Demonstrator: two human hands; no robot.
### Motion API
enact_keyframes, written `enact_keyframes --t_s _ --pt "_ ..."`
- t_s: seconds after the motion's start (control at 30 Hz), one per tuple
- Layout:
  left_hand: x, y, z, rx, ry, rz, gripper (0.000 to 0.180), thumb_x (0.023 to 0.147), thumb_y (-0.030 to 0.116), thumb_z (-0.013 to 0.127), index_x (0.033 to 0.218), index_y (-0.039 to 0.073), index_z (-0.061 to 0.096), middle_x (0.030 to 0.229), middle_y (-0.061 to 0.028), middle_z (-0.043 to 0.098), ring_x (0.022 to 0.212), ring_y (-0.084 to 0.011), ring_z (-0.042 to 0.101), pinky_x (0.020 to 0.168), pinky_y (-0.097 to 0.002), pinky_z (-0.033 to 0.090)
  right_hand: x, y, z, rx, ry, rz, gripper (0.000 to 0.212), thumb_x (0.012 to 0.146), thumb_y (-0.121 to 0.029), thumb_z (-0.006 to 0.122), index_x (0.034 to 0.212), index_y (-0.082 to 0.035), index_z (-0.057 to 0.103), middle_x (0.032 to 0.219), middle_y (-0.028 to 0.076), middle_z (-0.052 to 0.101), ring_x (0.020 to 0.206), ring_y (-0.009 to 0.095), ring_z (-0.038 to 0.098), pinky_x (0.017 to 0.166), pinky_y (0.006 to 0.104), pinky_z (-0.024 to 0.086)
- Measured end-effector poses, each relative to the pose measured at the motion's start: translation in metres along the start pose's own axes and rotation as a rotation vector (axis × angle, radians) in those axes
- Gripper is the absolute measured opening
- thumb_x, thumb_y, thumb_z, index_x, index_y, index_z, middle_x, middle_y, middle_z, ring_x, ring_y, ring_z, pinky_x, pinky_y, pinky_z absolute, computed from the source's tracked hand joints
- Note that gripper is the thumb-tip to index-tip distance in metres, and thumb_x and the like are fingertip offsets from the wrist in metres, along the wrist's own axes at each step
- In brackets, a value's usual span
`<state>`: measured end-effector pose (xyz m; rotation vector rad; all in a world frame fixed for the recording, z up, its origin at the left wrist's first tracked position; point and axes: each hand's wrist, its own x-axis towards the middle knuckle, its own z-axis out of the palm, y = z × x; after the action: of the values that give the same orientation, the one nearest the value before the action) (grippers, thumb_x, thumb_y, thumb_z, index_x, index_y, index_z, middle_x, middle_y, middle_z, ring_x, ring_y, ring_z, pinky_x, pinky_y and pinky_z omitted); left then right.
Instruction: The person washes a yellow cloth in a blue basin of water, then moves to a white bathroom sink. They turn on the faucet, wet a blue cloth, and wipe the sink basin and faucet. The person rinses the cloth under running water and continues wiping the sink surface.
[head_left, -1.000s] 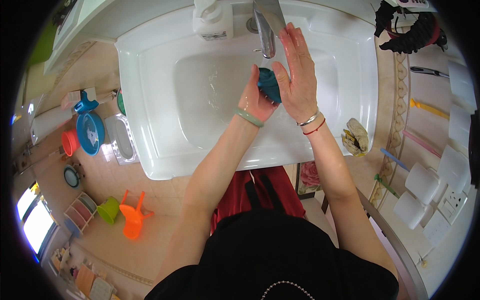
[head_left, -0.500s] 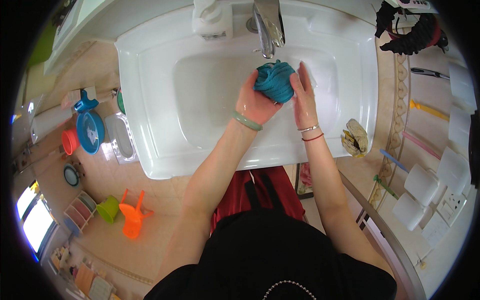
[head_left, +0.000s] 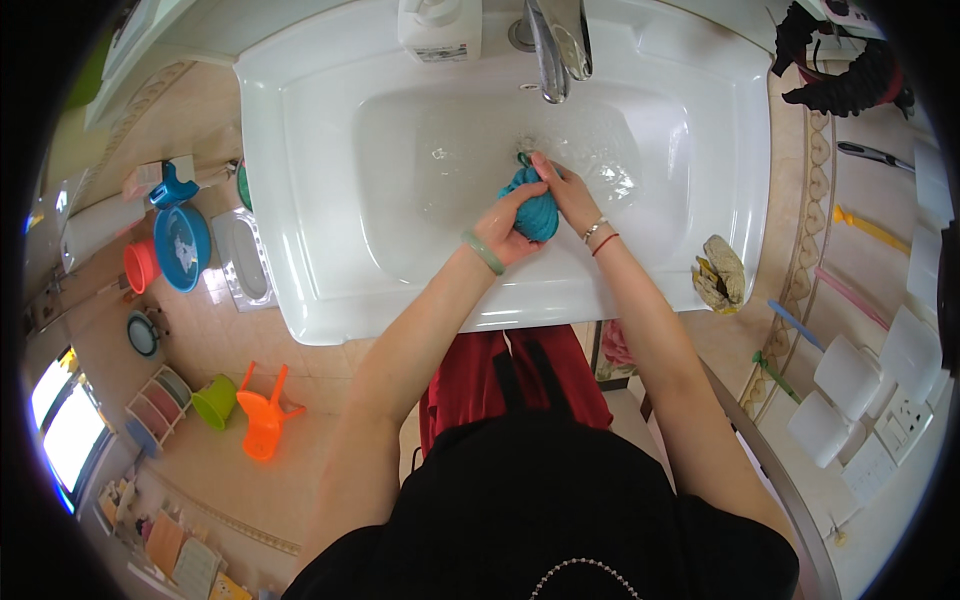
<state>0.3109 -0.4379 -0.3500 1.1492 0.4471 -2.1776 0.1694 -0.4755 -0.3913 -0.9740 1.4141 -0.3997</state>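
A bunched teal cloth [head_left: 537,218], twisted into a ball, is held low over the white sink [head_left: 300,240]. My left hand [head_left: 500,232], with a green bangle at its wrist, is wrapped round the cloth's left and near side. From the right, my right hand [head_left: 570,200] presses its fingers against the top of the cloth, partly hiding it. Beyond my hands stands a chrome faucet [head_left: 552,50]. Rippling water [head_left: 610,180] shows in the basin. A wrung, yellowish-grey cloth-like bundle [head_left: 720,275] lies on the sink's right rim.
A white bottle [head_left: 440,30] stands at the back of the sink. Brushes and white holders [head_left: 850,370] hang along the right wall. On the floor to the left are an orange stool [head_left: 263,415], a green bucket [head_left: 214,402] and a blue basin [head_left: 182,248].
Both hands have brought the teal cloth nearer to me and slightly left. My right hand, which had its fingers stretched beside the cloth, now closes over its top.
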Motion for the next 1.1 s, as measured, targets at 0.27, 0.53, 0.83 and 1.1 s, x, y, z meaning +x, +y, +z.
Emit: enact_keyframes --t_s 0.27,0.53,0.83,1.1 --pt "0.006 -0.004 -0.012 -0.208 0.059 -0.014 0.040 0.086 0.019 0.066 0.120 0.008 0.049 0.109 -0.0092 0.058 0.098 -0.0249 0.058 0.086 -0.0414 0.050 0.019 0.006 0.014 -0.238 0.059 -0.109 0.071 0.090 -0.064 0.039 0.123 -0.004 0.058 0.124 0.020 0.058 0.121 0.034 0.051 0.100 0.0357 0.038" --pt "-0.009 -0.001 -0.003 -0.354 -0.223 -0.022 0.038 0.091 0.019 0.056 0.123 0.000 0.046 0.118 -0.0147 0.055 0.100 -0.0284 0.058 0.089 -0.0403 0.053 0.007 -0.003 -0.008 0.375 -0.066 -0.005 0.063 0.093 -0.056 0.045 0.134 -0.009 0.048 0.130 0.014 0.053 0.112 0.027 0.055 0.088 0.0340 0.044" --pt "-0.007 -0.011 0.028 -0.491 -0.582 -0.111 0.041 0.093 0.035 0.056 0.122 0.007 0.049 0.116 -0.0125 0.055 0.092 -0.0219 0.057 0.077 -0.0324 0.053 -0.023 -0.038 0.000 1.202 -0.630 -0.196 0.041 0.096 -0.032 0.050 0.130 -0.010 0.048 0.130 0.014 0.051 0.115 0.034 0.052 0.098 0.0422 0.046" --pt "-0.013 0.020 0.031 0.164 -0.416 -0.040 0.029 0.092 0.033 0.061 0.104 0.008 0.054 0.089 -0.0060 0.055 0.068 -0.0109 0.048 0.050 -0.0207 0.036 0.007 -0.064 -0.017 0.806 -0.540 -0.103 0.044 0.089 -0.004 0.052 0.133 -0.009 0.049 0.120 0.016 0.058 0.083 0.016 0.059 0.075 0.0276 0.053"
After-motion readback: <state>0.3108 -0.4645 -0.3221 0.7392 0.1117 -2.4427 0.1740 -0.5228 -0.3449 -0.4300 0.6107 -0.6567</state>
